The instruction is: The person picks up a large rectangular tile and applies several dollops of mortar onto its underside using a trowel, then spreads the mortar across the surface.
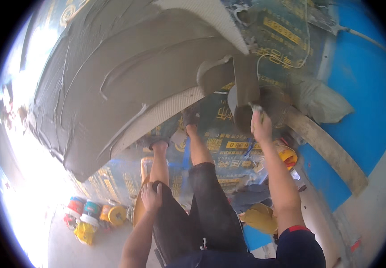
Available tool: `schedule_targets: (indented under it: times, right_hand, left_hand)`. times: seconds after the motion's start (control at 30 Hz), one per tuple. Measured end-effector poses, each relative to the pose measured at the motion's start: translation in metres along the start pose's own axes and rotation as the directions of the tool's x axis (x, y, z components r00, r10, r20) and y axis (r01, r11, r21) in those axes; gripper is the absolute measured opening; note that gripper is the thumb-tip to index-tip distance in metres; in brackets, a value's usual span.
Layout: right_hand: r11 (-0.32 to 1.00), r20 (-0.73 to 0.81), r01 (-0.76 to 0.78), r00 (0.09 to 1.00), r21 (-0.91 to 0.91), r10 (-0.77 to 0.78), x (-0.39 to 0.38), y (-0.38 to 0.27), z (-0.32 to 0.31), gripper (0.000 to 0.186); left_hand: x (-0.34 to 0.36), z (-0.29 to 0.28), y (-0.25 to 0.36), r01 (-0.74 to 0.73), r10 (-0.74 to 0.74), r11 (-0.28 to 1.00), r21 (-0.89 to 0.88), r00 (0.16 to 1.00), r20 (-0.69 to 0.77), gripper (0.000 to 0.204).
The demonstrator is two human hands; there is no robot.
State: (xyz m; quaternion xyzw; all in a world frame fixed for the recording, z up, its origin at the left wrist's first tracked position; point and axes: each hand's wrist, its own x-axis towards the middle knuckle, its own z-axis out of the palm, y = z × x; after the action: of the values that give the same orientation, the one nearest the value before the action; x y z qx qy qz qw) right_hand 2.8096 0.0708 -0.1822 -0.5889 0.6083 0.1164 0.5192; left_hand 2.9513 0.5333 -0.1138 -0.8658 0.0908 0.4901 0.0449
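Observation:
A large slab with a ribbed pale back [170, 108] lies in front of me, mostly coated with wet grey mortar [130, 62] in long curved ridges. My right hand [261, 127] is closed round the handle of a trowel [246, 80], just right of the slab. Its flat blade points away from me and is coated in grey. A round dark container [243, 117] sits beneath the trowel, partly hidden by it. My left hand [151, 197] lies on my left knee with its fingers apart, holding nothing.
Printed dark green sheeting [228, 147] covers the floor under my feet. A long dusty board [329, 149] and a crumpled sack [320, 100] lie at the right, near blue sheeting [362, 85]. Several coloured buckets [90, 210] stand at the lower left. A yellow container [286, 156] sits beside my right forearm.

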Motion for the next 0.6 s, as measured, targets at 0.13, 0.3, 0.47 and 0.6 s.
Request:
schedule_targets:
  times: [0.13,0.3,0.47,0.6]
  right_hand:
    - [0.987,0.188,0.146,0.974,-0.074,-0.13,0.029,-0.044,0.021,0.057]
    - [0.765,0.437,0.436,0.871,-0.474,-0.226,-0.017,-0.042,0.065,0.063]
    - [0.592,0.638,0.601,0.748,-0.536,-0.182,-0.034,-0.048,0.084,0.065]
    - [0.573,0.575,0.668,0.729,-0.475,-0.373,-0.023,-0.086,0.111,0.059]
  left_hand:
    - [0.002,0.009,0.007,-0.03,0.029,0.999,-0.028,0.999,-0.036,0.041]
    - [-0.004,0.018,0.009,0.008,-0.01,0.999,-0.051,0.999,-0.05,0.041]
    - [-0.007,0.045,-0.003,-0.053,0.064,0.997,0.049,0.965,-0.254,0.041]
    - [-0.009,0.03,0.018,0.098,-0.098,0.992,-0.079,0.995,0.002,0.043]
